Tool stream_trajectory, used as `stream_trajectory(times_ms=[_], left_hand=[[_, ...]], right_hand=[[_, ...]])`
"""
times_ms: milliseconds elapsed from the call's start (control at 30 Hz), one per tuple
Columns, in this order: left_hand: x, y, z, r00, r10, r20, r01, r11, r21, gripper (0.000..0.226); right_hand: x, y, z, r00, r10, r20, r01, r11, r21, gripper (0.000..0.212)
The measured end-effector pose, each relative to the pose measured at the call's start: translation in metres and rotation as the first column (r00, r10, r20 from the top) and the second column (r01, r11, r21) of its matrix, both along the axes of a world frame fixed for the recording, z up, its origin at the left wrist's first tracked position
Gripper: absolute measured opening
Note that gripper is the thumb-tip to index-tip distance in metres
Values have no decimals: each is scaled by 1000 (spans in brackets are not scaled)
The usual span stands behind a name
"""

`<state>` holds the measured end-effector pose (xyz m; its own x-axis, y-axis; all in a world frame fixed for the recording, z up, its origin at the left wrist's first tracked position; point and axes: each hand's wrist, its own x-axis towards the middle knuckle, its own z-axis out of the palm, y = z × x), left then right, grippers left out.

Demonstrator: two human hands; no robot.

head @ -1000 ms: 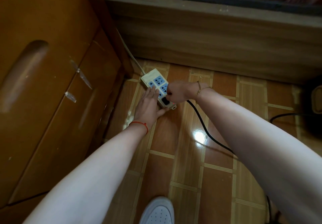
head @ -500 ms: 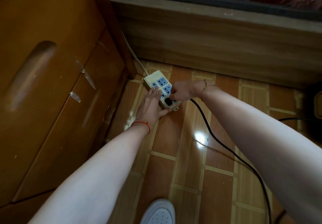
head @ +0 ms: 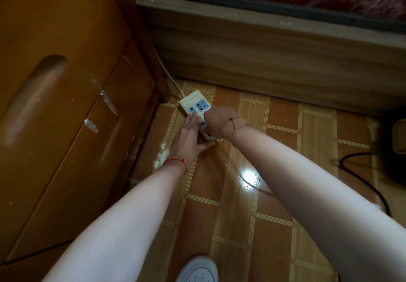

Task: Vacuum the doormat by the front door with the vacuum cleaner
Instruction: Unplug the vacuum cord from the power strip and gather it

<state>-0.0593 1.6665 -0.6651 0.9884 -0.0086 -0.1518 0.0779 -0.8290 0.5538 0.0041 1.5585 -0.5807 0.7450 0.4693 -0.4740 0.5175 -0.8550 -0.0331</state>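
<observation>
You are at the plugging-in step, crouched over the power strip that lies on the tiled floor in the corner between the wooden cabinet and the low wooden bed frame. Your left hand lies flat, fingers straight along the strip's near edge and thumb by its end, pinning it to the floor. Your right hand is bunched over the strip's nearer sockets with its back to the camera; the fingers curl down, but what they pinch is hidden, so you cannot tell from here whether the plug is seated (no plug shows). A black cord loops across the tiles at the right and runs off toward a dark shape at the frame's edge, probably the vacuum cleaner, though too little of it shows to be sure. The doormat and the front door are not in view, so the vacuuming itself has not begun. Next, by my reading, press the plug straight down until it sits flush while the left hand holds the strip from sliding, then check the strip's switch and carry the machine to the door, minding the cord underfoot beside your white shoe.
</observation>
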Motion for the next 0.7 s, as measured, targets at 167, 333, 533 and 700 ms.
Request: stream_trajectory(times_ms=[167, 333, 533, 700], left_hand=[[2, 2, -2, 1000, -1, 9, 1, 1000, -16, 81], [2, 5, -4, 1000, -14, -8, 14, 1000, -25, 79], [9, 12, -5, 1000, 0, -18, 0, 1000, -31, 84], [7, 7, -9, 1000, 16, -16, -15, 1000, 12, 89]], right_hand=[[0, 5, -5, 999, -32, 11, 32, 999, 28, 24], [9, 6, -2, 995, -58, -86, 64, 996, 63, 14], [40, -10, 31, 986, -29, -165, 46, 994, 103, 24], [22, -43, 18, 979, -78, -187, 101, 988, 115, 31]])
